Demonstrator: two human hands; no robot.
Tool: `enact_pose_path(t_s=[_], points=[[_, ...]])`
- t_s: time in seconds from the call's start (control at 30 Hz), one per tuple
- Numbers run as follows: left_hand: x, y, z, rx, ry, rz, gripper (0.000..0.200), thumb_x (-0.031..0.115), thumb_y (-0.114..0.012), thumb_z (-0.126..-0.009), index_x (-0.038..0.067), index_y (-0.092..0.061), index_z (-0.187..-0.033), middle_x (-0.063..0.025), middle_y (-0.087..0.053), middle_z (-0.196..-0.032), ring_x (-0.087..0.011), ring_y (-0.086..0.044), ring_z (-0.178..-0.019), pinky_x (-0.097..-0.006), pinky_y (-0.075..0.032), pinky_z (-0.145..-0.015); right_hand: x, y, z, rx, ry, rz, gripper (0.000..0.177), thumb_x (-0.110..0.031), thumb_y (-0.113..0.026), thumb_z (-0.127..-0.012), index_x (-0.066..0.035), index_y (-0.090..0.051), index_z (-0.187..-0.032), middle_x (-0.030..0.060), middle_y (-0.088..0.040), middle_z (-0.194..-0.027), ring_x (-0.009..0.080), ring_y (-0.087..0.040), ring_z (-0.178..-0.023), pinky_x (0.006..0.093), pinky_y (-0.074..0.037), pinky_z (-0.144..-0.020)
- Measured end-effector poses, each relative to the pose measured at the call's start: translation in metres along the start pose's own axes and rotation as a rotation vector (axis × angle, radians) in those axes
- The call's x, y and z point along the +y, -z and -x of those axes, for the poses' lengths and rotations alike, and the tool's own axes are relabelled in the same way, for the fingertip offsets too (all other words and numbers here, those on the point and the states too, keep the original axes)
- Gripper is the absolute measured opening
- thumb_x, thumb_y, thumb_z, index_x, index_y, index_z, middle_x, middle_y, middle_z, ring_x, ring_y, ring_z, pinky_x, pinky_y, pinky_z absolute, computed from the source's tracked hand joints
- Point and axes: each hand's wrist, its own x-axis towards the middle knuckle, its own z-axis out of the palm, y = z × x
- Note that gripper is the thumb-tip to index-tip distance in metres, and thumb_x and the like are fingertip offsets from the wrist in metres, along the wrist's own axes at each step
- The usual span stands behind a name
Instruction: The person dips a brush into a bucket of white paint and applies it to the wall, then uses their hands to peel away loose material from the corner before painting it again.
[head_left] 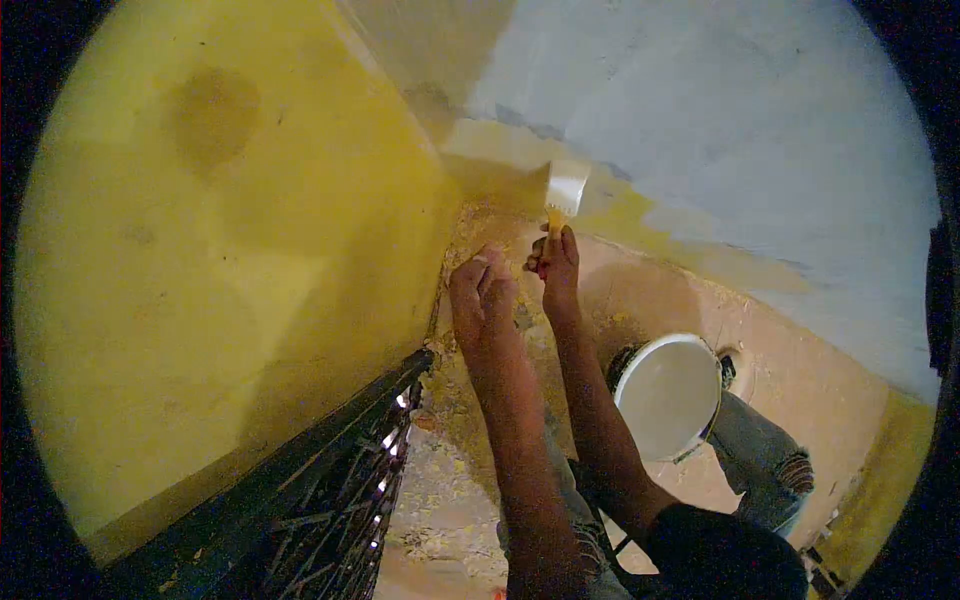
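Observation:
My right hand (556,264) is wrapped round the handle of a putty knife (567,188). Its wide, pale blade points up toward the lower edge of the far wall, where yellow paint borders a grey-white coat. Just to the left, my left hand (485,290) hovers above the debris-strewn floor corner with its fingers curled in. What those fingers hold, if anything, I cannot tell. A round bucket (668,397) with a smooth off-white surface inside its rim stands right of my right forearm, beside my knee.
A yellow wall (230,250) rises on the left, with a dark metal lattice gate (320,520) below it. The grey-white wall (740,130) fills the upper right. Flakes and yellow chips (445,490) litter the floor. My legs in torn jeans (765,460) flank the bucket.

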Motion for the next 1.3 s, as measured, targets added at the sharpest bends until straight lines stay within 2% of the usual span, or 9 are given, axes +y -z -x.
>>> enact_pose_path(t_s=[0.1,0.17,0.27,0.5,0.7,0.8,0.97,1.17,1.3], points=[[0.004,-0.004,0.002,-0.003,0.018,0.015,0.033,0.019,-0.053,-0.091,-0.001,-0.051,-0.117,-0.0135,-0.050,-0.120,-0.0233,-0.047,-0.115,-0.0362,-0.034,-0.103,0.090,0.064,-0.032,0.055,-0.016,0.057,0.029,-0.037,-0.048,-0.097,-0.009,-0.053,-0.105,0.0013,-0.050,-0.068,0.0104,-0.046,-0.050,0.0258,-0.040,-0.043],[0.008,-0.007,0.004,0.008,0.043,0.025,0.033,0.020,-0.052,-0.092,-0.001,-0.051,-0.117,-0.0133,-0.050,-0.120,-0.0237,-0.047,-0.116,-0.0364,-0.034,-0.103,0.122,0.090,-0.029,0.054,-0.281,-0.189,0.035,-0.040,-0.043,-0.097,-0.009,-0.055,-0.104,0.0023,-0.051,-0.064,0.0141,-0.045,-0.044,0.0304,-0.039,-0.039],[0.008,-0.004,0.003,0.014,0.070,0.042,0.033,0.020,-0.052,-0.092,-0.001,-0.051,-0.117,-0.0127,-0.051,-0.118,-0.0235,-0.047,-0.116,-0.0361,-0.033,-0.104,0.083,0.057,-0.010,0.317,-0.362,0.002,0.033,-0.042,-0.055,-0.093,-0.009,-0.053,-0.098,-0.0008,-0.046,-0.059,0.0100,-0.041,-0.043,0.0250,-0.036,-0.039],[0.008,-0.004,0.006,-0.010,0.024,-0.014,0.035,0.020,-0.052,-0.092,-0.001,-0.050,-0.119,-0.0108,-0.050,-0.118,-0.0209,-0.047,-0.114,-0.0344,-0.033,-0.103,-0.074,-0.001,-0.007,0.171,-0.279,0.065,0.028,-0.031,-0.050,-0.096,-0.003,-0.053,-0.097,-0.0033,-0.041,-0.058,0.0065,-0.036,-0.041,0.0224,-0.029,-0.037],[0.005,0.000,0.008,-0.015,0.021,0.007,0.034,0.021,-0.051,-0.092,-0.001,-0.051,-0.119,-0.0107,-0.050,-0.119,-0.0207,-0.046,-0.114,-0.0345,-0.032,-0.103,-0.160,-0.072,0.066,0.135,-0.066,0.206,0.024,-0.026,-0.044,-0.099,-0.004,-0.052,-0.098,-0.0011,-0.044,-0.059,0.0075,-0.038,-0.042,0.0227,-0.031,-0.036],[0.008,-0.003,0.007,-0.021,0.019,-0.014,0.034,0.021,-0.051,-0.092,-0.001,-0.051,-0.119,-0.0106,-0.050,-0.119,-0.0210,-0.046,-0.115,-0.0347,-0.032,-0.103,-0.144,-0.075,0.074,0.177,-0.080,0.228,0.028,-0.034,-0.045,-0.098,-0.006,-0.051,-0.098,-0.0038,-0.036,-0.057,0.0058,-0.031,-0.041,0.0217,-0.028,-0.037],[0.006,-0.003,0.007,-0.017,0.025,-0.040,0.034,0.021,-0.052,-0.091,-0.001,-0.051,-0.118,-0.0108,-0.049,-0.120,-0.0219,-0.046,-0.116,-0.0354,-0.031,-0.104,-0.028,-0.027,0.029,0.089,0.043,0.120,0.025,-0.033,-0.045,-0.099,-0.008,-0.050,-0.102,-0.0023,-0.043,-0.061,0.0067,-0.038,-0.044,0.0220,-0.031,-0.037],[0.003,-0.003,0.004,-0.030,0.011,0.018,0.034,0.019,-0.053,-0.090,0.000,-0.050,-0.117,-0.0116,-0.049,-0.122,-0.0229,-0.045,-0.118,-0.0366,-0.033,-0.104,0.083,0.048,-0.011,0.109,-0.210,0.101,0.024,-0.035,-0.052,-0.096,-0.011,-0.053,-0.097,-0.0011,-0.044,-0.057,0.0090,-0.040,-0.043,0.0253,-0.035,-0.035],[-0.016,0.003,0.002,-0.030,-0.026,-0.006,0.032,0.019,-0.053,-0.090,0.000,-0.051,-0.116,-0.0113,-0.049,-0.121,-0.0217,-0.045,-0.118,-0.0361,-0.032,-0.104,0.053,0.064,0.009,0.215,-0.248,0.018,0.027,-0.032,-0.050,-0.095,-0.006,-0.056,-0.099,0.0016,-0.047,-0.059,0.0119,-0.041,-0.040,0.0275,-0.039,-0.036]])
